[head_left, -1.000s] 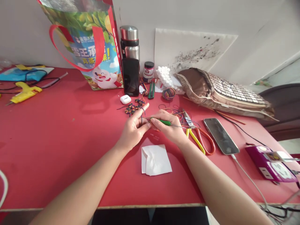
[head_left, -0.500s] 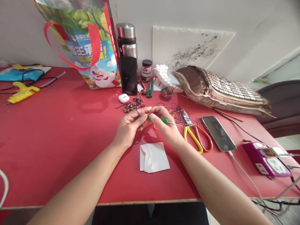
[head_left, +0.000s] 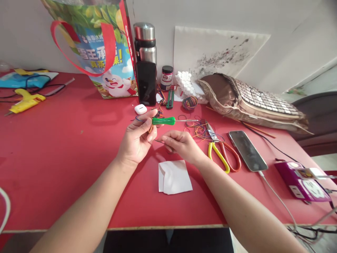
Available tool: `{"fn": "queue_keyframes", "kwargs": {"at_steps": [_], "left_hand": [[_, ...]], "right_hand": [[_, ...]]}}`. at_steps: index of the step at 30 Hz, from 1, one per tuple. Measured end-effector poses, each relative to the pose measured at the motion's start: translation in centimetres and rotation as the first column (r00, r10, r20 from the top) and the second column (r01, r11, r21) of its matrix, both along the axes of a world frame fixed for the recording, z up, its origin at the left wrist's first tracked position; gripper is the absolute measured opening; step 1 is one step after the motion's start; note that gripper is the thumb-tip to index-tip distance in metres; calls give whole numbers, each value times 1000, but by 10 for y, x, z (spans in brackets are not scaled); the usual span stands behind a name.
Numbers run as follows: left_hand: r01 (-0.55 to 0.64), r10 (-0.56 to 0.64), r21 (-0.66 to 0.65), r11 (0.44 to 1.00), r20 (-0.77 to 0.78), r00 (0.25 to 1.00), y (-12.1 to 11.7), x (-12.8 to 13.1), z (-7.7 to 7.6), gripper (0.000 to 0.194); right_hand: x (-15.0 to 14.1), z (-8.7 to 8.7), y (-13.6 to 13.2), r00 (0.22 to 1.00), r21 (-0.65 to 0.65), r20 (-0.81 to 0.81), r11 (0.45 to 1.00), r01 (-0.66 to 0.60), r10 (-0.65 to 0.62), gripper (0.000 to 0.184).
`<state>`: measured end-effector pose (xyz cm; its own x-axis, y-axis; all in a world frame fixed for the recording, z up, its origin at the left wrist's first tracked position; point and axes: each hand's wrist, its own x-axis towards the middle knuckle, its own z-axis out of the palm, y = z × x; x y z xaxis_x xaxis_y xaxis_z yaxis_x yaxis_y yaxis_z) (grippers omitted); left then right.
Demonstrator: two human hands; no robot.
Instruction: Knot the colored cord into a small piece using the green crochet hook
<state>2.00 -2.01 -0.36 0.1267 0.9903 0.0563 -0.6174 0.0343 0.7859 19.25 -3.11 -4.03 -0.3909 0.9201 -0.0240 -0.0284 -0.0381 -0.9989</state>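
Observation:
A green-handled screwdriver (head_left: pixel 165 121) lies level above the table, its thin metal shaft pointing right. The thumb and fingers of my left hand (head_left: pixel 137 137) close on its handle end. Blue and orange cord (head_left: pixel 150 129) runs about those fingers. Lower and to the right, my right hand (head_left: pixel 181 144) pinches a dark cord (head_left: pixel 159 141) that stretches across to my left hand. Behind my left hand, knotted multicoloured cordwork (head_left: pixel 159 114) is mostly hidden. Loose coloured threads (head_left: pixel 196 129) lie beyond my right hand, beside pliers (head_left: pixel 218 147) with one yellow and one red handle.
Folded white paper (head_left: pixel 175 177) lies in front of my hands. A phone (head_left: pixel 247 150) and purple power strip (head_left: pixel 300 181) sit right. At the back stand a gift bag (head_left: pixel 113 65), a steel flask (head_left: pixel 147 37), an upright phone (head_left: pixel 146 83) and a cord ball (head_left: pixel 190 102). A glue gun (head_left: pixel 27 102) lies left.
My right hand has left the screwdriver and come down and nearer, now pinching the dark cord. The screwdriver has risen slightly and shifted left, held by my left hand.

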Motion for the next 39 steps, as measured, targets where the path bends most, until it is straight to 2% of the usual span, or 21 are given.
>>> {"fn": "queue_keyframes", "kwargs": {"at_steps": [2,4,7,8,11,14,17,22,25,30,33,36,39], "left_hand": [[0,0,-1,1000,-7,1000,0,0,0,22],[-6,6,-3,1000,-27,1000,1,0,-1,22],[-22,20,-21,1000,-82,996,2,1,-6,21],[-24,21,-29,999,-102,995,2,2,-8,20],[-5,0,-34,999,-157,988,0,7,-12,18],[15,-17,-10,1000,-191,982,-2,11,-13,21],[24,-18,18,1000,-259,966,-4,11,-12,34],[86,-32,107,991,-428,903,2,3,-13,56],[143,-56,149,978,-474,879,7,-1,-17,58],[198,-119,108,974,-501,857,5,0,-19,54],[257,-195,86,963,-435,879,2,0,-13,51],[186,-167,57,981,-244,955,3,-3,-7,42],[143,-134,24,989,-218,967,7,-6,-7,39]], "right_hand": [[6,0,5,997,39,20,996,79,-80,48],[10,0,7,987,147,30,977,152,-158,45],[11,5,4,995,233,6,967,98,-102,77],[10,7,1,996,233,-12,968,90,-90,79],[7,11,-6,976,226,-122,952,205,-181,57],[5,9,-7,949,299,-111,900,316,-296,41],[5,7,-3,949,341,-92,886,314,-301,32],[12,10,2,959,222,-178,940,258,-221,24],[16,13,5,921,127,-316,952,278,-227,25],[15,15,9,853,19,-440,946,323,-282,27],[18,10,18,781,-47,-516,922,385,-352,25],[24,4,27,708,-115,-574,896,428,-412,21],[28,4,30,704,-149,-586,908,392,-401,15]]}}
